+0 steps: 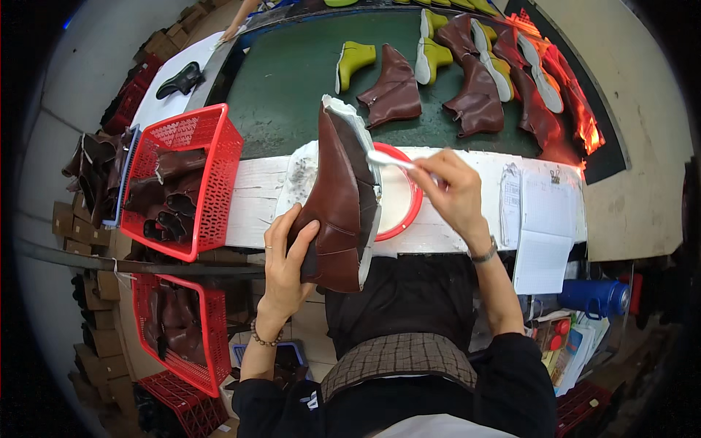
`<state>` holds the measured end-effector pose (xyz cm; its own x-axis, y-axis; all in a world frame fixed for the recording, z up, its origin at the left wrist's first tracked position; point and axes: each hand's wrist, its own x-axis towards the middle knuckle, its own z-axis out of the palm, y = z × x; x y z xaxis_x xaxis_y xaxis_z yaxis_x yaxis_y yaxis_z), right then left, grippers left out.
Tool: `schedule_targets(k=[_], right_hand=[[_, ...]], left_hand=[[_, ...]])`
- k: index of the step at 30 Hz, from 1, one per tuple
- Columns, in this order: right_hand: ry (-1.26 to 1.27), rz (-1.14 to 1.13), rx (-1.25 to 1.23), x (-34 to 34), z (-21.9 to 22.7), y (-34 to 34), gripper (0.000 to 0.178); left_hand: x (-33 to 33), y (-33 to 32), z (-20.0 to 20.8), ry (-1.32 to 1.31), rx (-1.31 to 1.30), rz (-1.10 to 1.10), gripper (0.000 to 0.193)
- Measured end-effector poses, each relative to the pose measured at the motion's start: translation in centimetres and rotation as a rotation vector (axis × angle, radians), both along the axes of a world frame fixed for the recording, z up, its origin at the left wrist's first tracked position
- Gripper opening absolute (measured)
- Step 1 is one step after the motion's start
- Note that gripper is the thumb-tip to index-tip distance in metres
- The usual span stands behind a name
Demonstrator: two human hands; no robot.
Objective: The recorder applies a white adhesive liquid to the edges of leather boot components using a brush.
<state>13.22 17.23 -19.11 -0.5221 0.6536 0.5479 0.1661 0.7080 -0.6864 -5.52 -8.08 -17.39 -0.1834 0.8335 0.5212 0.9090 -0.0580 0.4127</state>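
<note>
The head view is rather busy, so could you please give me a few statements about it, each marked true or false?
1. The left hand holds a brown boot. True.
2. The right hand holds scissors. False: the right hand holds a slim white tool.
3. A red-rimmed container sits on the white table. True.
4. Every boot on the green surface is brown. False: yellow-green boots are there too.
5. The blue flask is on the person's left. False: the blue flask is on the person's right.
</note>
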Motion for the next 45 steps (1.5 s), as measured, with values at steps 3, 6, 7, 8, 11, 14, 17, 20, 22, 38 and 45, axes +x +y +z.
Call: schedule_targets(k=[3,6,7,8,11,14,17,20,22,38,45], right_hand=[[0.118,0.035,-0.006,-0.4,-0.1,1.2,0.018],[0.196,0.157,0.04,-0.3,-0.5,0.2,0.02],[0.198,0.166,0.038,-0.2,-0.7,-0.4,0.02],[0.176,0.192,0.005,0.1,-0.8,-1.3,0.021],[0.151,0.246,-0.039,0.8,-1.0,-2.9,0.021],[0.086,0.333,-0.054,1.5,-0.7,-4.0,0.02],[0.036,0.399,-0.085,1.9,0.0,-4.3,0.017],[-0.136,0.51,-0.287,2.6,0.4,-4.2,0.012],[-0.107,0.507,-0.279,2.2,-0.1,-3.2,0.013],[0.043,0.388,0.126,-0.8,1.3,2.1,0.018],[0.008,0.322,0.09,0.2,0.8,0.8,0.013]], left_hand=[[0.1,0.3,0.2,0.004,0.015,0.002,0.084],[0.2,1.2,0.2,-0.089,0.105,0.105,0.088],[0.2,1.5,0.2,-0.096,0.149,0.136,0.087],[0.1,1.9,0.2,-0.099,0.184,0.151,0.086],[-0.2,3.1,-0.2,-0.096,0.257,0.192,0.084],[-0.7,3.9,-0.6,-0.057,0.328,0.233,0.078],[-1.2,4.6,-0.9,0.023,0.361,0.249,0.07],[-1.6,4.5,-1.4,0.073,0.345,0.217,0.064],[-2.2,3.6,-2.0,0.076,0.255,0.225,0.062],[-8.2,-8.8,-7.6,-1.742,0.021,-0.02,0.065],[-7.6,-8.5,-7.3,-1.743,0.185,-0.077,0.078]])
